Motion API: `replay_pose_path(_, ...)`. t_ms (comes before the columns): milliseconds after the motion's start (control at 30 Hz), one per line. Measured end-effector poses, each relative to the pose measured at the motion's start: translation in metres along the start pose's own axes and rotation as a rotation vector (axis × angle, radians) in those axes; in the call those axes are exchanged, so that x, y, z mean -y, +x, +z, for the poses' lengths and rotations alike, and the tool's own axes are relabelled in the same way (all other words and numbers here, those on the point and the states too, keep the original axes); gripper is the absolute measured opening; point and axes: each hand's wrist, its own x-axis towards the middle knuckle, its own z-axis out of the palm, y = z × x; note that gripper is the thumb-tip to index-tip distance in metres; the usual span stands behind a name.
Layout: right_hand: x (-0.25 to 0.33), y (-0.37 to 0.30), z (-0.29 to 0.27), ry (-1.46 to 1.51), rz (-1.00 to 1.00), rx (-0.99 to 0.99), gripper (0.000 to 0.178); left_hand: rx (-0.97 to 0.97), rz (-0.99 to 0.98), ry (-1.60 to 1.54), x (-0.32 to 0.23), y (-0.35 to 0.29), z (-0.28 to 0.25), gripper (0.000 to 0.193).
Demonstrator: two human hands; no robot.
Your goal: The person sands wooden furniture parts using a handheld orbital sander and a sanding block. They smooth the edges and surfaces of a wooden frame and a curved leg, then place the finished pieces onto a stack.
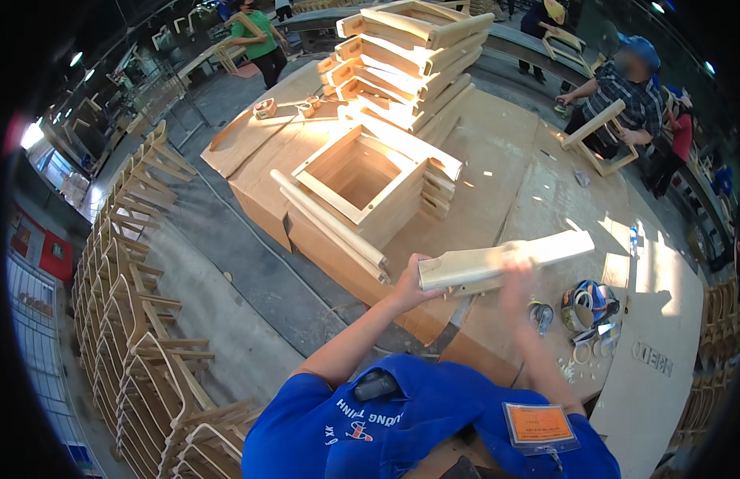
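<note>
A long pale wooden piece (506,259) is held level above the workbench (498,160). My left hand (410,283) grips its near left end. My right hand (515,275) lies on its middle and is blurred, so I cannot tell whether it grips the wood. Just beyond the piece stands a square wooden frame (362,180) with a long rail leaning on its front. Behind that rises a tall stack of curved wooden parts (402,68).
Tape rolls and small tools (589,307) lie at the right of the bench. Rows of stacked chair frames (138,319) fill the floor on the left. One person in a checked shirt (625,100) works at the far right, another in green (258,44) at the back.
</note>
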Motion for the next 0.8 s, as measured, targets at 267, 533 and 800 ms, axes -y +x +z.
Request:
replay_pose_path(267,0.103,0.012,-0.013,0.199,-0.552,0.038,0.046,0.252,-0.139,0.065,-0.027,-0.019,-0.02,0.063)
replay_pose_path(533,-0.161,0.004,-0.044,-0.152,0.081,-0.437,0.036,0.38,-0.176,0.531,-0.061,0.027,-0.022,0.05)
replay_pose_path(800,0.018,0.018,0.006,0.331,0.296,-0.487,0.036,0.435,-0.06,0.557,-0.039,0.08,0.0,0.041)
